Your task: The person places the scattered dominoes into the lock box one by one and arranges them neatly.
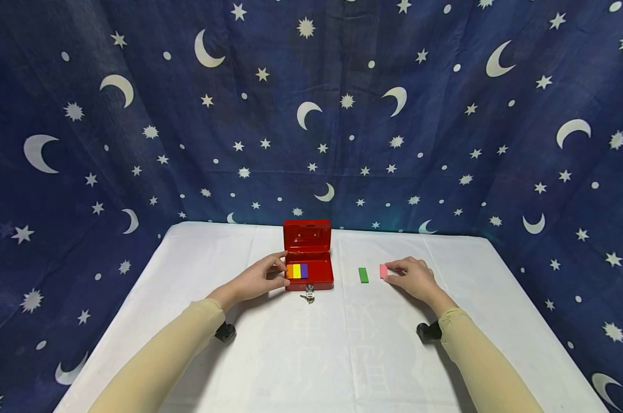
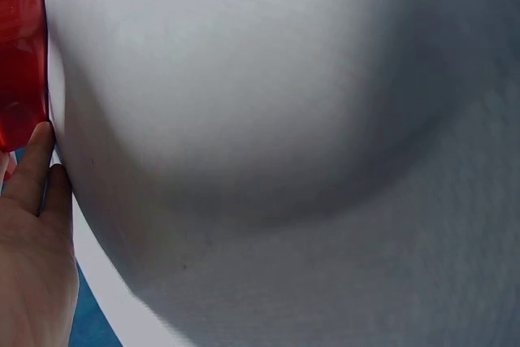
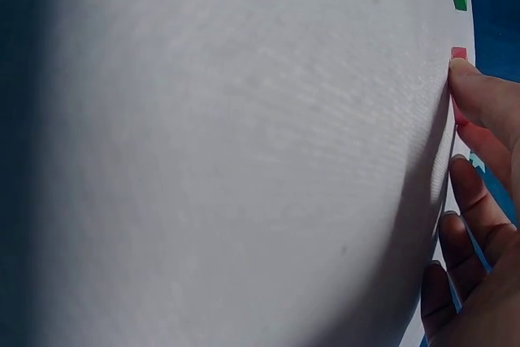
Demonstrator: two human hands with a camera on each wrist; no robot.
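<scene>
A red metal cash box [image 1: 322, 269] stands with its lid [image 1: 307, 235] raised at the back. Inside, along the left, lie an orange block [image 1: 289, 271], a yellow block [image 1: 297, 271] and a purple block [image 1: 304, 271], side by side. My left hand [image 1: 260, 277] rests against the box's left side, thumb and fingers spread along it; the left wrist view shows straight digits touching the red wall. On the table to the right, my right hand [image 1: 413, 279] pinches a pink block [image 1: 383, 271] between thumb and forefinger. A green block [image 1: 363, 275] lies just left of the pink one.
A small padlock with keys [image 1: 308, 294] hangs at the box's front. White cloth covers the table [image 1: 291, 355]. Behind and around it hangs a dark blue curtain [image 1: 270, 115] with moons and stars. A black device sits beneath each wrist.
</scene>
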